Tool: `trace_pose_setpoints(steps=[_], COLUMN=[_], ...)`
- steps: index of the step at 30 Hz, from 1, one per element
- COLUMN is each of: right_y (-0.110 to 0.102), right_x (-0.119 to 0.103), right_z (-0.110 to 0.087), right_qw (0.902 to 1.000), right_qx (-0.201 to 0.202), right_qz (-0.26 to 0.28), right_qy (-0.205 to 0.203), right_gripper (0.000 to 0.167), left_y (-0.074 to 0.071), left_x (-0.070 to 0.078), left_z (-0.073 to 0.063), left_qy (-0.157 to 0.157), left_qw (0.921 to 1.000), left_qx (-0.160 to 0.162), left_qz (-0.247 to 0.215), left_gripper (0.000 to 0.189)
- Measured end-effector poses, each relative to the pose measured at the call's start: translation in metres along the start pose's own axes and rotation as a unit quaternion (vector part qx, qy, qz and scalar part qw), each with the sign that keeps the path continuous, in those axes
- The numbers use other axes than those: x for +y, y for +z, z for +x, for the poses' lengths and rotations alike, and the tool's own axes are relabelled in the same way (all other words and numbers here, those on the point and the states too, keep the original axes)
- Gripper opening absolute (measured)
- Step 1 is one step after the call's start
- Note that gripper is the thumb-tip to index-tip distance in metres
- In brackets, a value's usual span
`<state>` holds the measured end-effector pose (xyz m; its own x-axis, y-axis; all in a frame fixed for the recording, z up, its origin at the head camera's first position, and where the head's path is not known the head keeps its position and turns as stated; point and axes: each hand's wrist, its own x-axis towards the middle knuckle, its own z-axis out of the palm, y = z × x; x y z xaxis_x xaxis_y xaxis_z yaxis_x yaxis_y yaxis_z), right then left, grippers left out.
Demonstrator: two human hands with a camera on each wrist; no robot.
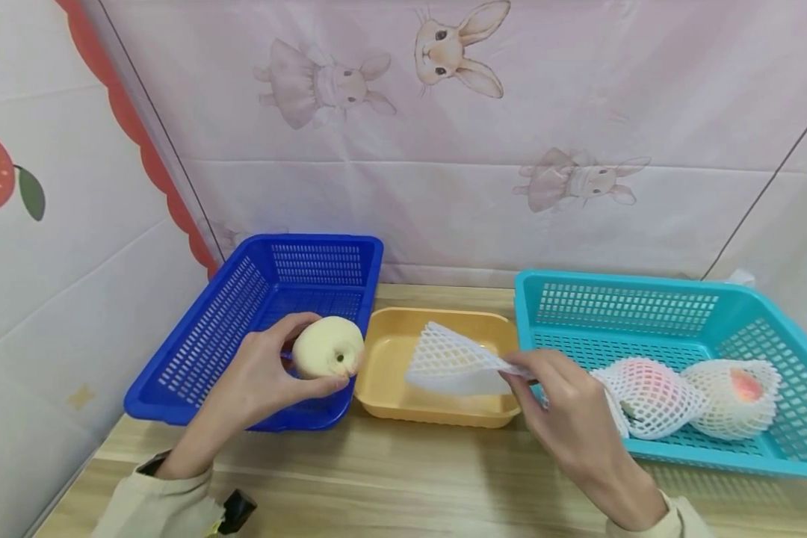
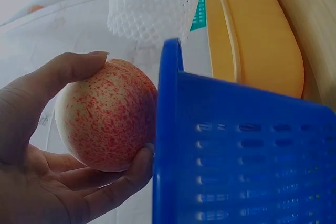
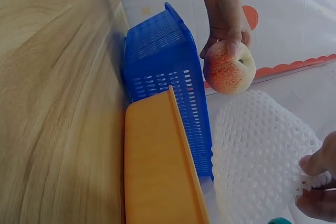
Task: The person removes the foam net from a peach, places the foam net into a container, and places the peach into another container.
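Observation:
My left hand (image 1: pixel 258 373) grips a peach (image 1: pixel 328 347) over the near right side of the blue basket (image 1: pixel 168 373). Seen from the left wrist, the peach (image 2: pixel 107 114) is pale with red speckles, and thumb and fingers curl round it. My right hand (image 1: pixel 571 418) pinches one end of a white foam net sleeve (image 1: pixel 453 359) above the yellow tray (image 1: pixel 437 417). The sleeve hangs loose and flattened, apart from the peach. In the right wrist view the fingertips (image 3: pixel 315 162) hold the bunched end of the net (image 3: pixel 257 150).
At the right, a turquoise basket (image 1: pixel 619 280) contains several peaches in foam nets, such as one netted peach (image 1: pixel 652 392); my right hand partly hides another. The baskets and tray stand on a wooden table (image 1: pixel 403 478) against a rabbit-print wall covering (image 1: pixel 403 202).

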<state>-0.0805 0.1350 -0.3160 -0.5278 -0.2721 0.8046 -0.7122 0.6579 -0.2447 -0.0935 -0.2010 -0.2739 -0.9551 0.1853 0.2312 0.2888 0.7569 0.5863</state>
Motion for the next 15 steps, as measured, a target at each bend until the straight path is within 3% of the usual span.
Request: trace_pose_setpoints(steps=[11, 13, 15], right_y=[0.009, 0.011, 0.012], right_x=[0.006, 0.006, 0.006], right_z=[-0.001, -0.001, 0.000], right_qw=[1.0000, 1.0000, 0.9999], right_qx=[-0.001, 0.002, 0.005], right_qz=[-0.007, -0.008, -0.007], right_qy=[0.000, -0.002, -0.008], right_gripper=[0.045, 0.039, 0.022], left_y=[-0.005, -0.006, -0.006], left_x=[-0.018, -0.019, -0.020], left_z=[0.003, 0.004, 0.005], left_qy=[-0.015, -0.021, -0.027], left_qw=[0.9996, 0.9994, 0.9991], left_qx=[0.005, 0.002, 0.001], left_qz=[0.024, 0.028, 0.032], left_gripper=[0.075, 0.075, 0.075])
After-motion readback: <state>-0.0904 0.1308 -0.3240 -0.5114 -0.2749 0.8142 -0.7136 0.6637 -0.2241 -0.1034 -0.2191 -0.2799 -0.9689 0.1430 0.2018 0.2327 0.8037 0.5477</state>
